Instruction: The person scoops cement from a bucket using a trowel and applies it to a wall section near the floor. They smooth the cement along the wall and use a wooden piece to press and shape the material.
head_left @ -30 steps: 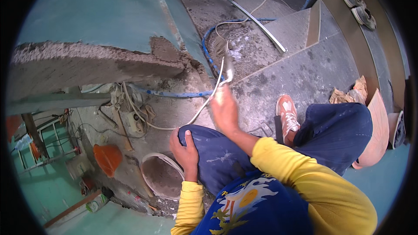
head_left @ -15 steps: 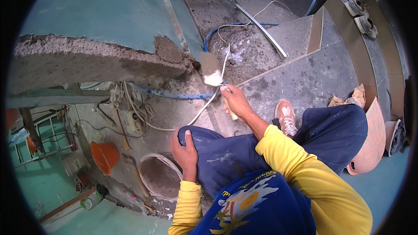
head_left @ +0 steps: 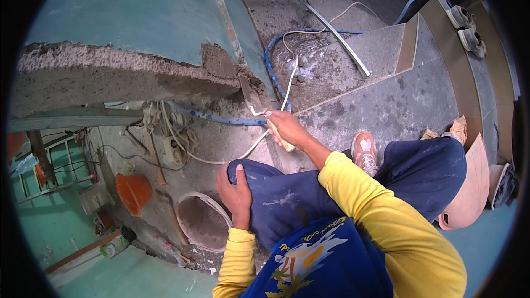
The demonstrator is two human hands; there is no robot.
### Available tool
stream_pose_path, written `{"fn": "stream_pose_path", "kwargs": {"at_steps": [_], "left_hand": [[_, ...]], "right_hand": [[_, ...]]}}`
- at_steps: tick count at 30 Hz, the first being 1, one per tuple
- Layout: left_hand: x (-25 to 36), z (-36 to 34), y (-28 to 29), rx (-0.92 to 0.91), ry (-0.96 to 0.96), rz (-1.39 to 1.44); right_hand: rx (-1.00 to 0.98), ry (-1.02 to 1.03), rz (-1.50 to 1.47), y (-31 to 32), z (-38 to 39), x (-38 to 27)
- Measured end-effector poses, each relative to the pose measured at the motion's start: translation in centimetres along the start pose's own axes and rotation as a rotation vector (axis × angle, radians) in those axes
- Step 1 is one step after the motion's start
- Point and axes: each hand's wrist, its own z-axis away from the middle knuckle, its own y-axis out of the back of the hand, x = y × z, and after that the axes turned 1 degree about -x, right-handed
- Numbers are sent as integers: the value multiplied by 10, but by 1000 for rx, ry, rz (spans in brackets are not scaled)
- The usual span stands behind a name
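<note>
My right hand [head_left: 290, 131] is closed around the pale handle of a trowel [head_left: 251, 98]. Its blade stands on edge against the lower corner of the wall, touching or very near the fresh grey mortar [head_left: 218, 62] there. My left hand [head_left: 234, 194] lies on my bent knee with the thumb apart and nothing in it. Just below that knee stands a round bucket [head_left: 181, 209] with grey material inside. The rough broken underside of the teal wall [head_left: 121, 22] runs left from the corner.
A blue hose [head_left: 221, 120] and a white cable [head_left: 256, 144] cross the floor under the trowel. A long metal bar [head_left: 331, 30] lies on the tiles beyond. An orange plastic container [head_left: 134, 193] sits left of the bucket. Shoes [head_left: 466, 30] rest on the steps at right.
The trowel has swung left from beside the wall corner onto it, its blade turned from face-on to edge-on. My right hand moved slightly left and down. My left hand stays on the knee.
</note>
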Motion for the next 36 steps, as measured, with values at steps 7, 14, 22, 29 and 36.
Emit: {"fn": "stream_pose_path", "kwargs": {"at_steps": [7, 14, 22, 29, 36], "left_hand": [[-1, 0, -3, -4, -5, 14], [-1, 1, -2, -2, 7, 25], [1, 1, -1, 38, -34, 9], [-1, 1, 2, 18, 7, 0], [0, 0, 1, 18, 3, 32]], "right_hand": [[-11, 72, 24, -9, 16, -15], [-10, 103, -88, -7, 36, -17], [50, 33, -34, 18, 14, -18], [42, 122, 90, 28, -19, -59], [-25, 160, 136, 52, -62, -108]]}}
